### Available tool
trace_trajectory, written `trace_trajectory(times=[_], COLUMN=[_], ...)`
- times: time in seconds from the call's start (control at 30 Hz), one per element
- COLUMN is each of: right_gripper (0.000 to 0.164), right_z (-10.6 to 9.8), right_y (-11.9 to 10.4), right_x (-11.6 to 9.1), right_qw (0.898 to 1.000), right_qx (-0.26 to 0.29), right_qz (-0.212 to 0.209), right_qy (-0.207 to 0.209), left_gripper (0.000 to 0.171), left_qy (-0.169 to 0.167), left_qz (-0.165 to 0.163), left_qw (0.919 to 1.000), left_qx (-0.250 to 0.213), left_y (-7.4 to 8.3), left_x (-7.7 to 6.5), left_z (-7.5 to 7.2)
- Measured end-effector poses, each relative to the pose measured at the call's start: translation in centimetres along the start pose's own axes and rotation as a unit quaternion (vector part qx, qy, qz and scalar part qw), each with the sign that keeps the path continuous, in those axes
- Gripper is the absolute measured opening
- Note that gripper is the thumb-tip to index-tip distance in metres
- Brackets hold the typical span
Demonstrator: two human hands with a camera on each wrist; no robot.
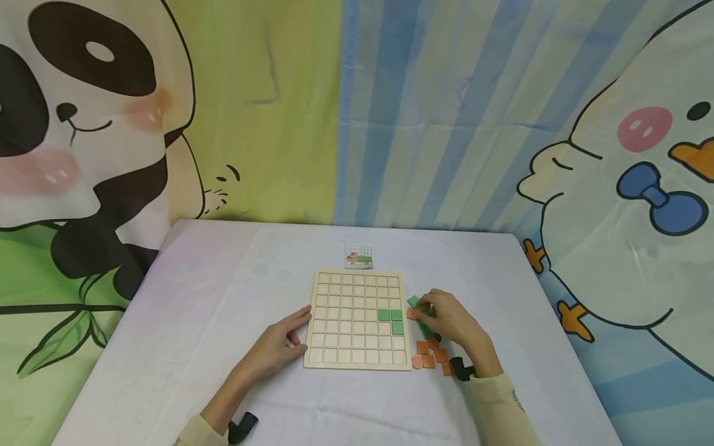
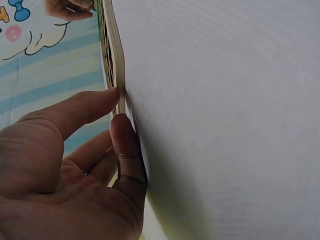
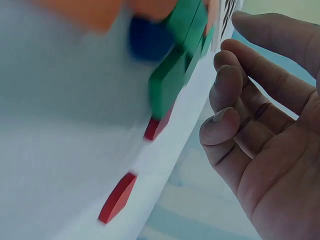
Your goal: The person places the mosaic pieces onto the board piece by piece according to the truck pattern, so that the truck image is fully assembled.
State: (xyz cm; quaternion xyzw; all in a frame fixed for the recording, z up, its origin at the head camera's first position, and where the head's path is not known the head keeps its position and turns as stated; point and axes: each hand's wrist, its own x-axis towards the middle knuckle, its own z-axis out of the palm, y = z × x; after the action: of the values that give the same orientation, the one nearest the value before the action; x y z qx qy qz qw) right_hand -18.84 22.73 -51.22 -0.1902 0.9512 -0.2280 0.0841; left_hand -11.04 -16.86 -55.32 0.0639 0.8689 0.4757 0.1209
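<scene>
A square wooden grid board [image 1: 346,328] lies on the table, with several green square tiles [image 1: 397,328] set in cells near its right side. My left hand [image 1: 273,347] rests at the board's left side, fingertips touching its edge [image 2: 119,60]. Over the loose pieces right of the board is my right hand [image 1: 449,319], its fingers [image 3: 227,82] loosely bent with nothing between them. Close to its fingertips lie green pieces [image 3: 167,85] and an orange tile [image 1: 412,314]. The hand partly hides this pile in the head view.
Orange tiles [image 1: 428,361] are scattered beside the board's lower right corner. Red pieces [image 3: 117,198] and a dark blue one [image 3: 149,39] show in the right wrist view. A small printed picture card [image 1: 359,257] lies behind the board. Cartoon-printed cloth [image 1: 424,111] hangs behind the table.
</scene>
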Motion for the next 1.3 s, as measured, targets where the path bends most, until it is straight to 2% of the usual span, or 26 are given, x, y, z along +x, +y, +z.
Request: trace_trajectory(times=[0.17, 0.43, 0.7, 1.3], right_gripper=[0.02, 0.02, 0.02, 0.024], right_z=[-0.4, -0.4, -0.1, -0.1], right_y=[1.2, 2.1, 2.6, 2.7], right_x=[-0.4, -0.2, -0.1, 0.3], right_qw=[1.0, 1.0, 0.999, 0.998], right_qx=[0.005, -0.003, -0.002, 0.007], right_qz=[0.017, 0.012, 0.04, 0.068], right_qy=[0.013, 0.015, -0.001, -0.017], left_gripper=[0.073, 0.073, 0.073, 0.072], left_qy=[0.0, 0.0, 0.0, 0.002], left_qz=[0.001, 0.0, 0.0, 0.005], left_qw=[1.0, 1.0, 1.0, 1.0], left_qx=[0.0, -0.001, -0.001, 0.003], left_y=[-0.2, -0.2, -0.2, -0.4], left_x=[0.1, 0.0, 0.1, 0.1], left_z=[0.0, 0.1, 0.1, 0.1])
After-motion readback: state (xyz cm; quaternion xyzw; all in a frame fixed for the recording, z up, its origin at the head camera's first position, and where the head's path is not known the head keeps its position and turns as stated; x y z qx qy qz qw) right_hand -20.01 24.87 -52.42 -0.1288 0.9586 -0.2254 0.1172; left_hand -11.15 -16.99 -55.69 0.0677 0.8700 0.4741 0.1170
